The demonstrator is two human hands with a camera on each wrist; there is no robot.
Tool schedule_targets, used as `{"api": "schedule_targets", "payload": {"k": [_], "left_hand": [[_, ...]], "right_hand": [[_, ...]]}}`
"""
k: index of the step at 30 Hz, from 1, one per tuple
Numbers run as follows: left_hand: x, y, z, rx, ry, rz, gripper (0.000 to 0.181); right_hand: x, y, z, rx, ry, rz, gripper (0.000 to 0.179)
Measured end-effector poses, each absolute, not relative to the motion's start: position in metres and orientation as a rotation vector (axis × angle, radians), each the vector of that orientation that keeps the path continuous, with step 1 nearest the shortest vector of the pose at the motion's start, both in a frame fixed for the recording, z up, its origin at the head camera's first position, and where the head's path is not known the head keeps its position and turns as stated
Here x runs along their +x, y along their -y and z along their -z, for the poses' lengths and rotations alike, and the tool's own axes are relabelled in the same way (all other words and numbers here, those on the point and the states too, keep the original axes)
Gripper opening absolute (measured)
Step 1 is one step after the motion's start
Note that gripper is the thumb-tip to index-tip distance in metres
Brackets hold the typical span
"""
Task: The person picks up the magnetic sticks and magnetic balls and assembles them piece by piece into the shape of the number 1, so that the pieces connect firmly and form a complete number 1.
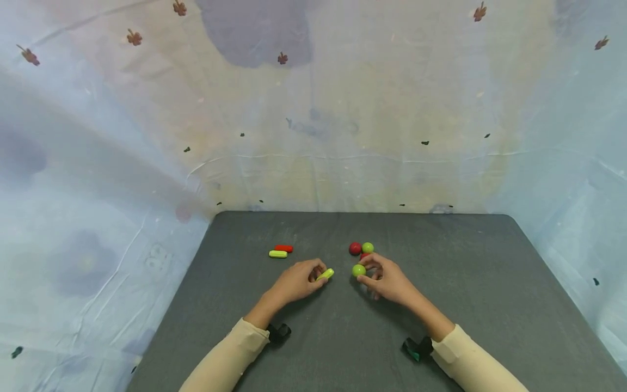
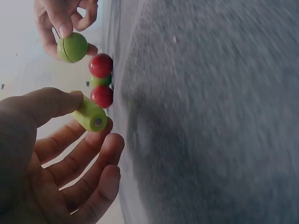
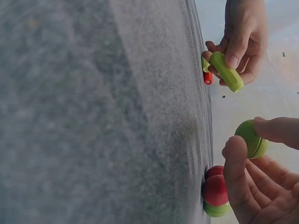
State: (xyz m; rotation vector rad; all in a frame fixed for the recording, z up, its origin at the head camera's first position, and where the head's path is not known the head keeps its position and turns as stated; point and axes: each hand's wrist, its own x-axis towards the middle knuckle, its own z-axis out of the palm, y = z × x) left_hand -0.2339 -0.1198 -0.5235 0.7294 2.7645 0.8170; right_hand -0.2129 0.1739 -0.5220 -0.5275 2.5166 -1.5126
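My left hand pinches a short yellow-green magnetic rod between thumb and fingers, with a small metal disc showing at its end. Facing it, my right hand pinches a green ball that has a groove around it. A gap separates the rod from the ball. Just beyond the right hand, two red balls and another green ball sit together on the table; in the head view the fingers partly cover the nearer red one.
A red rod and another yellow-green rod lie side by side on the dark grey table, farther back on the left. A patterned cloth hangs behind the table and along its sides. Dark straps show at both wrists.
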Motion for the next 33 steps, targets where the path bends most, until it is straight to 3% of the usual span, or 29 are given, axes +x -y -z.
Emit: {"api": "schedule_targets", "payload": {"k": [8, 33], "left_hand": [[-0.230, 0.105, 0.524, 0.777, -2.754, -0.789, 0.022], [-0.224, 0.067, 0.527, 0.866, -2.678, -0.810, 0.024]], "right_hand": [[-0.207, -0.182, 0.524, -0.502, -2.514, 1.547, 0.048], [-0.201, -0.193, 0.534, -0.443, -2.412, 1.655, 0.041]]}}
